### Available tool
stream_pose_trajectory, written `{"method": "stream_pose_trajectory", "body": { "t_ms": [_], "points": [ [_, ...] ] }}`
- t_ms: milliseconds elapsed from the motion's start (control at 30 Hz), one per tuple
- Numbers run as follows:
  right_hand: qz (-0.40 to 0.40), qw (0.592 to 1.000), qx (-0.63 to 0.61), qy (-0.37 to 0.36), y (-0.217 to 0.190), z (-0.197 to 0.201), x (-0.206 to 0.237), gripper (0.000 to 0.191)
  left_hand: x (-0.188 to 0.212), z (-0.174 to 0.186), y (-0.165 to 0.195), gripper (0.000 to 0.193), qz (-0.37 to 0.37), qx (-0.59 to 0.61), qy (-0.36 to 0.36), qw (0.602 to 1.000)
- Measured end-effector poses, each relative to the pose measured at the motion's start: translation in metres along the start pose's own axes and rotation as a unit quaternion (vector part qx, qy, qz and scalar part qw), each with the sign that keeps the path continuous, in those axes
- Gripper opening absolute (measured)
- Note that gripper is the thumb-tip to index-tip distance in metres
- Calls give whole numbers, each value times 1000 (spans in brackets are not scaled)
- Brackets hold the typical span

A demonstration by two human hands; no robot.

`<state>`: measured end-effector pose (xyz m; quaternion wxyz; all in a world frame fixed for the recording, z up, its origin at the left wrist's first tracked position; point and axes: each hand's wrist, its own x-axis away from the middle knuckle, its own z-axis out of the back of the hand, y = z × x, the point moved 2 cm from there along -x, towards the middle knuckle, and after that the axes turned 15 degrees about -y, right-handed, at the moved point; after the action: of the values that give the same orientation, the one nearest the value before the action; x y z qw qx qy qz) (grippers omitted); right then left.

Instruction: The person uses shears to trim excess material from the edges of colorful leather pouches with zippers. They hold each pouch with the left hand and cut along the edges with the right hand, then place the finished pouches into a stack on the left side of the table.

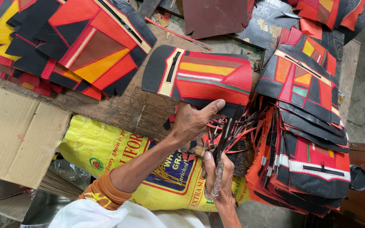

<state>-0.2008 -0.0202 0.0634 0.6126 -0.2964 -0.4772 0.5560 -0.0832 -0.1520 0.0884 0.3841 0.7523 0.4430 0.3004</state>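
A patchwork leather panel in black, red, orange and cream, with a zipper, lies on the wooden table. My left hand grips its near edge, thumb on top. My right hand holds scissors whose handles are wrapped in cord; the dark blades point up at the panel's lower right edge. Red and black leather trimmings lie heaped under the blades.
Stacks of similar patchwork panels sit at the upper left and at the right. A yellow printed sack hangs below the table edge. A flat cardboard sheet lies at the left. Dark leather sheets rest at the back.
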Motion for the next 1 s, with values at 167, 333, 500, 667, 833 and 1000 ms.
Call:
{"method": "stream_pose_trajectory", "body": {
  "t_ms": [167, 333, 500, 667, 833, 1000],
  "points": [
    [-106, 988, -106, 34, 16, -6, -1, 34, 0, 0, -4, 28, -11, -48, -2, 999],
    [-67, 987, -144, 36, 23, -6, 2, 20, -2, 0, -8, 27, -68, -64, -17, 996],
    [-75, 983, -158, 52, 20, -7, 3, 17, 0, -3, -7, 25, -77, -127, -8, 989],
    [-46, 994, -95, 23, 8, 1, 1, 25, -1, -7, -7, 23, 3, -93, -6, 996],
    [31, 998, -62, 6, -4, 7, 0, 29, -1, -10, -9, 24, -15, -59, -11, 998],
    [73, 995, -64, 16, -3, 8, -1, 29, 1, -12, -12, 23, -52, -71, -26, 996]
  ]
}}
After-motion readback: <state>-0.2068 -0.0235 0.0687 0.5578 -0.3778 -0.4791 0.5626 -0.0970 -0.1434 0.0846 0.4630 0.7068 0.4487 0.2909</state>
